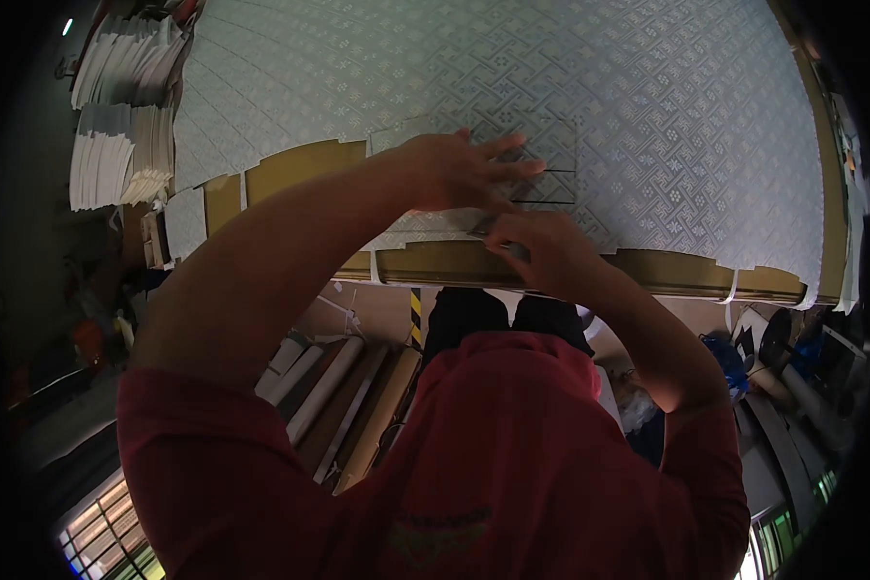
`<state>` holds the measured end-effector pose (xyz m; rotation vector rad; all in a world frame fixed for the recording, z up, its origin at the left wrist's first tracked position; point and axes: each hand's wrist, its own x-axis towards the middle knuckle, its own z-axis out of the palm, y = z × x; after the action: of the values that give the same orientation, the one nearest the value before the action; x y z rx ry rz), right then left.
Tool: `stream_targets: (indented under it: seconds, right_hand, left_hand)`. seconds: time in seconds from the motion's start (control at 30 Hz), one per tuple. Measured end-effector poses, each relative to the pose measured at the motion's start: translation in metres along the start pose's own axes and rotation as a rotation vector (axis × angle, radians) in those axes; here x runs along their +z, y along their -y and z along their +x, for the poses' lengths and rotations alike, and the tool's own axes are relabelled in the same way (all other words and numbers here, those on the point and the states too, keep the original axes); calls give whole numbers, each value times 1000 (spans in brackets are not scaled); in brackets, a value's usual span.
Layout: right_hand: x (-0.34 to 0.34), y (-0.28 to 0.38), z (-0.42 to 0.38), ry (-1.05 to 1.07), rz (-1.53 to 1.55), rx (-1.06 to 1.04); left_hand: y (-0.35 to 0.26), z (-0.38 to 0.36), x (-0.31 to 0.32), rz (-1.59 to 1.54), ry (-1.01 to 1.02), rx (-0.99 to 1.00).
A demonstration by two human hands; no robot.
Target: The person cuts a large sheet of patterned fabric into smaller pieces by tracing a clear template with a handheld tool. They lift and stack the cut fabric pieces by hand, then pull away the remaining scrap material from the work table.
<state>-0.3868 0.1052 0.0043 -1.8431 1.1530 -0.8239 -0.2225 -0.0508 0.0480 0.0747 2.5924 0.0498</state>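
Note:
Pale grey-blue patterned fabric or paper (667,126) covers the work table. A see-through sheet (563,145) with dark lines appears to lie on it, partly under my hands. My left hand (464,172) rests over this sheet with its fingers spread, pointing right. Close below it, my right hand (546,246) is closed near the table's front edge. A small grey and dark thing shows at its fingers, but I cannot make out its kind. My left hand hides part of the sheet.
The olive-brown table edge (648,273) has white ties around it. Stacks of folded white sheets (116,159) stand at the left. Below are long rolls and boards (329,387) on the left, and assorted items with blue plastic (725,362) on the right.

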Motion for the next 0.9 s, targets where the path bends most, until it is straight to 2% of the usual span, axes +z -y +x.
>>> stream_targets:
  seconds: [0.07, 0.13, 0.23, 0.33, 0.47, 0.57, 0.63, 0.67, 0.73, 0.77, 0.83, 0.9]
  right_hand:
    - [9, 1, 8, 10, -8, -6]
    - [31, -1, 24, -66, 8, -161]
    - [95, 16, 67, -49, 54, -133]
    - [119, 43, 79, -117, -49, -52]
    - [106, 43, 35, -157, -59, -97]
    - [78, 52, -7, -140, -150, 54]
    - [62, 63, -30, -335, -89, 168]
    - [60, 66, -37, -359, -113, 200]
    - [51, 70, -56, -640, -88, 405]
    - [46, 74, -63, -705, -85, 509]
    - [43, 73, -72, -838, -133, 589]
    - [45, 65, -73, -1007, -178, 639]
  left_hand:
    - [1, -2, -2, 1, 8, 9]
    - [4, -2, 0, 17, 7, 33]
    - [10, 0, 4, 15, -78, 115]
    - [12, -6, -6, 7, -5, 139]
    - [7, -4, 0, -29, -30, 86]
    - [6, -3, 8, -112, -26, 43]
    - [6, 0, 12, -140, -44, 64]
    - [8, 0, 15, -157, -46, 40]
    - [6, 3, 12, -171, -66, 68]
    - [5, -4, -2, -92, -25, 93]
    - [2, -5, -9, 4, 2, 142]
    - [1, -2, -5, -45, 25, 88]
